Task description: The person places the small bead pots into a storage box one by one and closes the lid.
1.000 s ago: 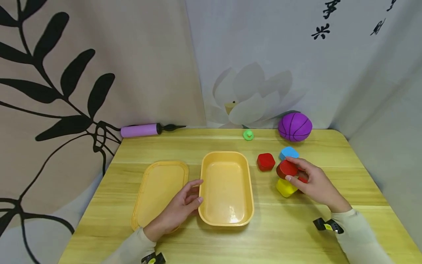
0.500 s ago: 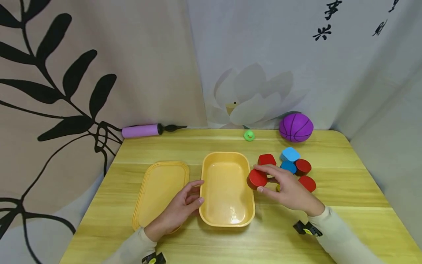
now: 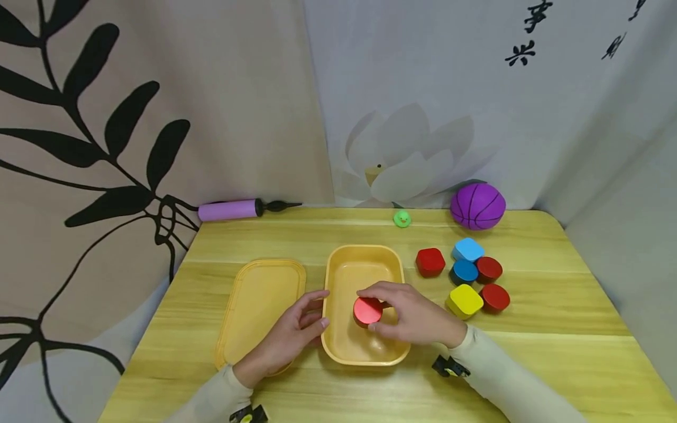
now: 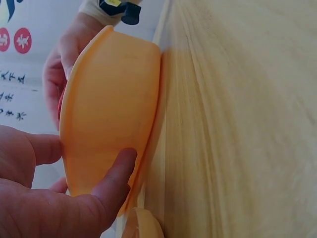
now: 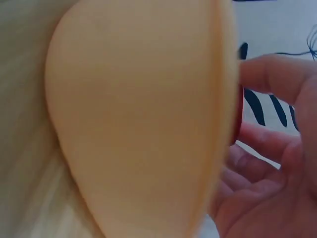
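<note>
My right hand (image 3: 415, 314) pinches a red round block (image 3: 367, 310) between thumb and fingers, over the inside of an orange-yellow plastic box (image 3: 365, 355). Whether the block touches the box floor, I cannot tell. In the right wrist view the box's outer wall (image 5: 133, 119) hides most of the red block (image 5: 238, 116). Along the box's left side, my left hand (image 3: 288, 335) rests with relaxed fingertips against the rim and wall. The left wrist view shows its fingers touching the wall from outside. A matching lid (image 3: 259, 305) lies flat just left of the box.
Right of the box sit a red block (image 3: 430, 262), a light blue block (image 3: 468, 249), a dark blue round block (image 3: 463, 272), a yellow block (image 3: 464, 301) and two red round blocks (image 3: 495, 298). Behind are a purple ball (image 3: 478, 207), a green duck toy (image 3: 402, 219) and a purple hand pump (image 3: 228, 210).
My right hand has carried the red round block leftward from the group of blocks to over the box. The left hand stays at the box's side.
</note>
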Demonstrator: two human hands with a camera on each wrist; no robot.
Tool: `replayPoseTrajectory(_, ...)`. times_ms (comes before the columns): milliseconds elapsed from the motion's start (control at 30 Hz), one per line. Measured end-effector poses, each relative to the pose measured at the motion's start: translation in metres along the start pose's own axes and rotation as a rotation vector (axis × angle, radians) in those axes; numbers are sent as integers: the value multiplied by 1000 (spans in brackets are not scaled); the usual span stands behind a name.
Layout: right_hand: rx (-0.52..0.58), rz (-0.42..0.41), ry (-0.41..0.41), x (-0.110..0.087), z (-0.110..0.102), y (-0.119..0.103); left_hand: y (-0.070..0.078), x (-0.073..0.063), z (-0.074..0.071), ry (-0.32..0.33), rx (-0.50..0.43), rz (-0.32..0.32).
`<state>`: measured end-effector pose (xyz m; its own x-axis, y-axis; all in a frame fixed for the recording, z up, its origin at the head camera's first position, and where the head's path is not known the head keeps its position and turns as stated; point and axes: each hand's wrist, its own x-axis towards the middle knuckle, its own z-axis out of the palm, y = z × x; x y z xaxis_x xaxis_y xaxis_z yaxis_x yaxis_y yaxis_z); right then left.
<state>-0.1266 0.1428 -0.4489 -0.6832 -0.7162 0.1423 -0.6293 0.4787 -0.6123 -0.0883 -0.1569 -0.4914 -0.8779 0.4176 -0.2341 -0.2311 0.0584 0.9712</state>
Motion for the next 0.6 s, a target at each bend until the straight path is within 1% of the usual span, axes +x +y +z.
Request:
replayPoseTrajectory(100, 9, -20, -38, 9, 9, -4, 1, 1, 0, 3, 11, -6)
replayPoseTrajectory(300, -52, -33, -110, 22, 27, -13, 0, 0, 0, 11, 44, -2)
replayPoseTrajectory(467, -82, -17, -200, 26, 38, -19, 1, 1, 0, 8, 49, 3)
replayPoseTrajectory(600, -81, -35, -225, 27, 44, -19, 0, 1, 1, 8, 55, 0)
